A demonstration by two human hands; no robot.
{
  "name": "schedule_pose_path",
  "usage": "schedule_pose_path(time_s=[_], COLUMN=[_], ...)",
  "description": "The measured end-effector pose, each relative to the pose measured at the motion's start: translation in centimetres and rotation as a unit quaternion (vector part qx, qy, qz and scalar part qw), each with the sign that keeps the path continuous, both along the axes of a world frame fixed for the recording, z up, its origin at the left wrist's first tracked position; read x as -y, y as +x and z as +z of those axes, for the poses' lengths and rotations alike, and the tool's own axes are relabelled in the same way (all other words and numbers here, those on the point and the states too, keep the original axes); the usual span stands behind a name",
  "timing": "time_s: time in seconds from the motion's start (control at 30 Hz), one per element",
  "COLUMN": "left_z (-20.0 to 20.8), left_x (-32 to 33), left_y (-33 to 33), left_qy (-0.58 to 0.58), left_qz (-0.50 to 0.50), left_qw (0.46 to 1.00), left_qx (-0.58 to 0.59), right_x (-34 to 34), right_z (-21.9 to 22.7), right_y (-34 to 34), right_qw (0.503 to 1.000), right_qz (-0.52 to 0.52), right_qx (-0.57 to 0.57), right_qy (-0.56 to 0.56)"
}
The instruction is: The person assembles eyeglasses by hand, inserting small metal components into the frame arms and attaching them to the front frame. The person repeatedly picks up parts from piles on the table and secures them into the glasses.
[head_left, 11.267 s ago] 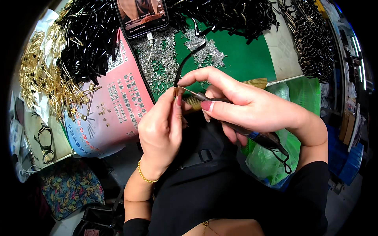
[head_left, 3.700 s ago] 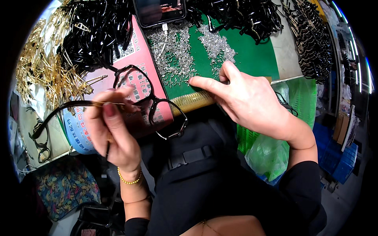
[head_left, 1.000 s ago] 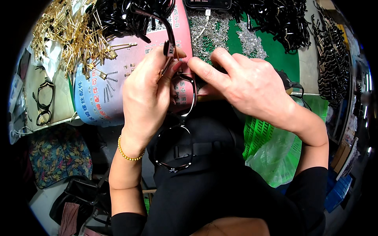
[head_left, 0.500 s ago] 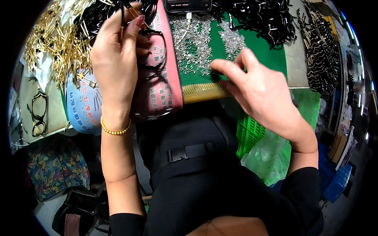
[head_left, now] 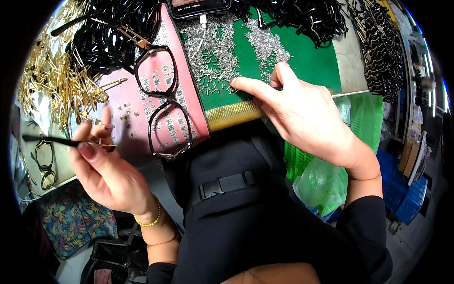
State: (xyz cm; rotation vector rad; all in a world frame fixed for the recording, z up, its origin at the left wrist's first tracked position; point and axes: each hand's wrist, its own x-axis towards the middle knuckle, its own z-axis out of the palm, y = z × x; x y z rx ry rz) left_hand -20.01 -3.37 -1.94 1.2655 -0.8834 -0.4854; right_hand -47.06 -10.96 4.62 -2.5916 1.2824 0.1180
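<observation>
My left hand [head_left: 106, 165] is off the table's left side, its thumb and fingers closed on a slim black glasses temple [head_left: 52, 138] with a gold-coloured end. A black spectacle frame [head_left: 147, 90] lies on the pink printed pad [head_left: 201, 120], one temple with a gold-coloured section reaching out from its upper end. At the front of the green mat [head_left: 317, 66], my right hand [head_left: 293, 109] has one fingertip by a spread of tiny silver screws [head_left: 213, 61]. Its other fingers curl under the palm, hiding whatever they may hold.
Gold-coloured temple parts [head_left: 52, 80] heap at the left, black temples [head_left: 116, 33] beside them. More black pieces [head_left: 302, 19] lie at the back, near a phone [head_left: 198, 7] with a white cable. Another spectacle frame [head_left: 45, 161] rests far left. A green basket [head_left: 371, 123] stands below right.
My left hand has come away from the spectacle frame, moving down and left with a temple in it. The frame now lies uncovered. My right hand keeps nearly the same pose by the screws.
</observation>
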Motion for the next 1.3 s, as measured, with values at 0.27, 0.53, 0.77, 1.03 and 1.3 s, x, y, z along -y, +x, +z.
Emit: schedule_pose_path(time_s=[0.27,0.53,0.77,1.03,1.3], left_z=[-1.0,0.0,-1.7,-1.4,-0.6], left_x=[-2.5,-4.2,-1.3,-1.2,-1.0], left_y=[0.8,-2.9,-0.8,-0.7,-0.6], left_qy=[0.137,-0.029,-0.003,-0.021,-0.001], left_qz=[-0.023,-0.141,-0.169,-0.206,-0.213], left_qw=[0.923,0.888,0.925,0.943,0.92], left_qx=[0.358,0.436,0.34,0.259,0.329], right_x=[-0.2,0.3,0.2,1.0,1.0], right_z=[0.2,1.8,1.5,-0.4,-0.9], right_y=[0.1,0.6,3.0,3.7,3.8], right_qw=[1.0,0.999,0.979,0.971,0.971], right_qz=[0.004,0.018,0.134,0.194,0.184], right_qx=[-0.016,0.03,0.128,0.126,0.141], right_qy=[0.007,0.042,0.081,0.066,0.065])
